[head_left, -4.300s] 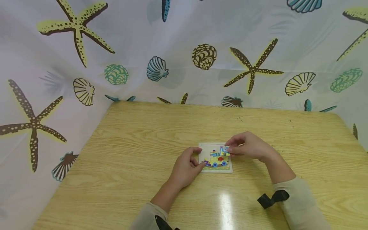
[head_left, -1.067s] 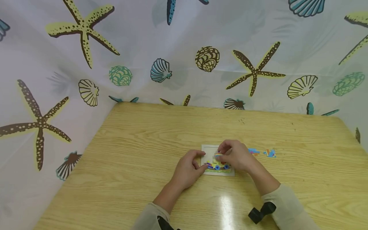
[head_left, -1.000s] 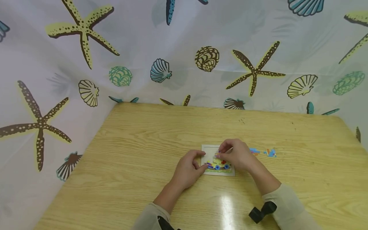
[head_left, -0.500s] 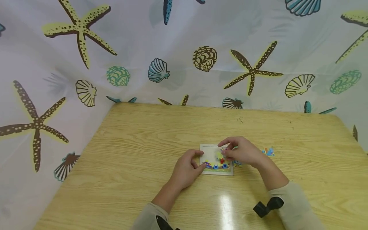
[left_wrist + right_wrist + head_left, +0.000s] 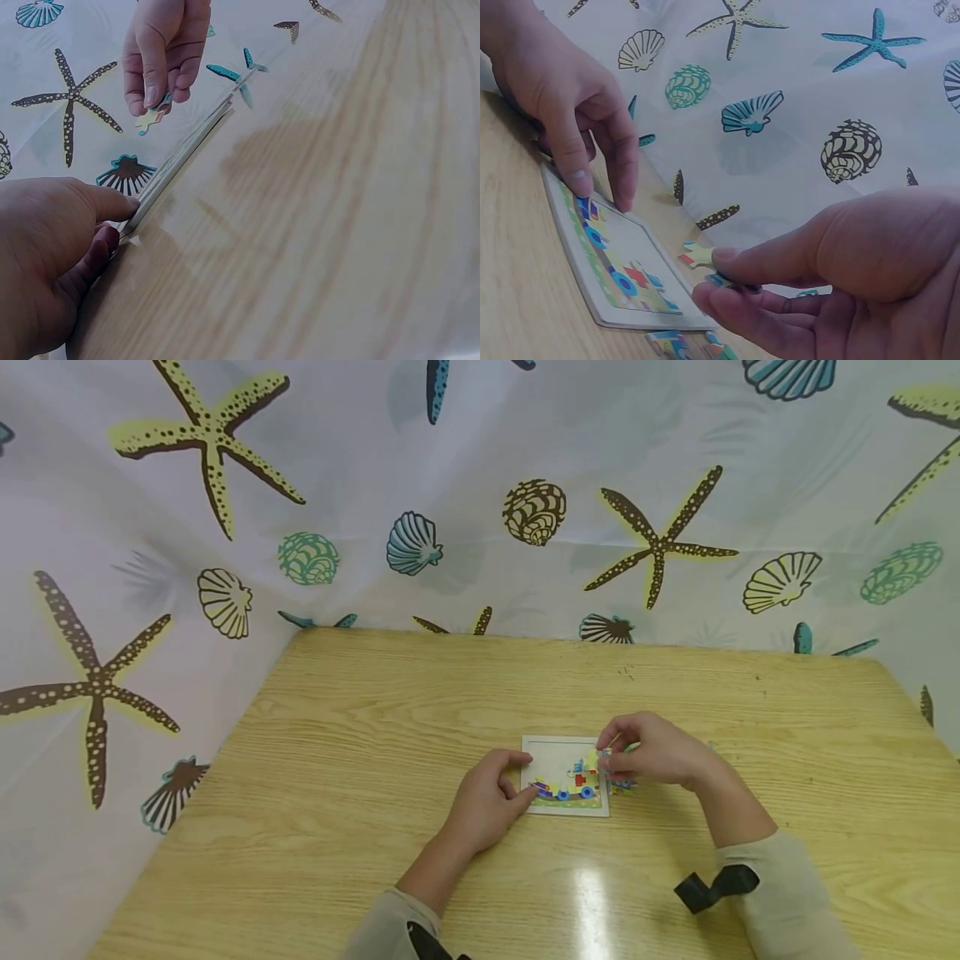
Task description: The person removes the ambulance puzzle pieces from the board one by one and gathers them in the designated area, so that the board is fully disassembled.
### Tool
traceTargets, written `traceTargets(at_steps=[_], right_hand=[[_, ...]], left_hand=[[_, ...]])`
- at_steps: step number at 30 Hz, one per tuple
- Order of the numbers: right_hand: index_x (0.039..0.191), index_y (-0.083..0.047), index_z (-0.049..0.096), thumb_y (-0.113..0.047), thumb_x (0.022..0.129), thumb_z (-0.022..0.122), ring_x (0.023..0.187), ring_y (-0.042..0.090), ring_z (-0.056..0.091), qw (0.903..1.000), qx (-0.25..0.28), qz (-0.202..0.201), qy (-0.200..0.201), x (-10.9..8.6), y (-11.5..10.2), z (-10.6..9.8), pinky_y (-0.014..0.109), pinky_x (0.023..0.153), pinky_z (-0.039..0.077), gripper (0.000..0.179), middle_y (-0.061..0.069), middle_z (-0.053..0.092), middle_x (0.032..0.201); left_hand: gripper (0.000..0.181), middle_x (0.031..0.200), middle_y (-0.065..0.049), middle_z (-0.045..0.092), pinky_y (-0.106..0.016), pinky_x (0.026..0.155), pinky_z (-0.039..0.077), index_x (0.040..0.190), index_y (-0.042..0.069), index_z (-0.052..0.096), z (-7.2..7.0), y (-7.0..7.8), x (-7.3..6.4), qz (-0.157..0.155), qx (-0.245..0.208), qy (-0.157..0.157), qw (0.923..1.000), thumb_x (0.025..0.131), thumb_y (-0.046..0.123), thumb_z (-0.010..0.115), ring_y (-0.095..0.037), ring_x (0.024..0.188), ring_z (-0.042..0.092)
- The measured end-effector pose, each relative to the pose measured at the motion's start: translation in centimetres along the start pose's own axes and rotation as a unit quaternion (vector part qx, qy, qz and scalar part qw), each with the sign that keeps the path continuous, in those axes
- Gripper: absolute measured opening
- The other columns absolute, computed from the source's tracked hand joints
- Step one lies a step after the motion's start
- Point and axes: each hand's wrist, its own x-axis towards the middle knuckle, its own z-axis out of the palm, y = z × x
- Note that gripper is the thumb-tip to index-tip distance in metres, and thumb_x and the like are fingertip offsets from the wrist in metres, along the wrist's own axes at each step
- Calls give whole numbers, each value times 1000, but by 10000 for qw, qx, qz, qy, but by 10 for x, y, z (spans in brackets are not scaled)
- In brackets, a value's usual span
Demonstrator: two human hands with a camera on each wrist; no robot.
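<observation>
A small framed jigsaw puzzle (image 5: pixel 551 756) lies on the table, with wheeled-vehicle pieces (image 5: pixel 573 791) along its lower part and a bare pale area at upper left. My left hand (image 5: pixel 486 797) grips its left edge, thumb near the lower corner and index finger higher up. Over the puzzle's right edge, my right hand (image 5: pixel 660 753) pinches a pale yellow puzzle piece with a red patch (image 5: pixel 699 257) between thumb and fingers. A bit of blue (image 5: pixel 718 280) shows just under that thumb. The same piece (image 5: pixel 150 120) is raised above the frame in the left wrist view.
Loose puzzle pieces (image 5: pixel 622 787) lie beside the frame's right edge, partly under the right hand; two show in the right wrist view, one mostly blue (image 5: pixel 669 343). The wooden table (image 5: pixel 375 718) meets a shell-and-starfish patterned cloth (image 5: pixel 465 560) at the back and sides.
My right hand has moved right from over the puzzle's middle to its right edge, holding a piece. Fewer pieces fill the frame, and some lie beside it. The left hand keeps its grip.
</observation>
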Motion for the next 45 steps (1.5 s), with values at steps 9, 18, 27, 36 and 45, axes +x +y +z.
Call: traceTargets(at_steps=[9, 18, 27, 36, 45], right_hand=[[102, 4, 61, -6, 94, 67, 82, 20, 66, 9996, -155, 56, -250, -7, 6, -12, 37, 76, 60, 14, 11, 62, 90], [95, 2, 62, -6, 89, 72, 77, 17, 64, 9975, -536, 277, -373, -14, 14, -26, 34, 72, 59, 15, 5, 62, 81], [95, 0, 62, -7, 88, 74, 76, 15, 65, 9940, -799, 603, -438, -20, 20, -37, 31, 71, 57, 15, 6, 65, 82], [94, 1, 64, -6, 87, 75, 73, 13, 64, 9931, -814, 693, -479, -23, 28, -46, 30, 69, 57, 15, 5, 67, 81], [90, 3, 64, -3, 84, 76, 70, 14, 61, 9904, -1120, 756, -293, -24, 27, -42, 31, 67, 57, 14, 7, 66, 81]], left_hand=[[37, 86, -1, 58, -21, 56, 41, 124, 13, 64, 1, -1, 0, -85, -25, -28, 10000, 89, 17, 76, -10, 64, 49], [37, 81, 0, 57, -21, 57, 42, 124, 14, 64, 1, -2, 0, -44, 3, -12, 10000, 89, 18, 76, -11, 63, 50], [37, 83, 0, 57, -21, 57, 42, 124, 14, 64, 1, -3, 1, -58, 36, -14, 10000, 89, 18, 76, -10, 63, 49], [38, 84, -1, 57, -21, 57, 42, 125, 12, 63, -1, -1, 0, -64, 17, -19, 10000, 89, 18, 76, -10, 63, 49], [38, 84, -1, 58, -21, 56, 42, 124, 13, 63, 0, -1, 1, -88, 54, -27, 9999, 89, 18, 77, -10, 63, 50]])
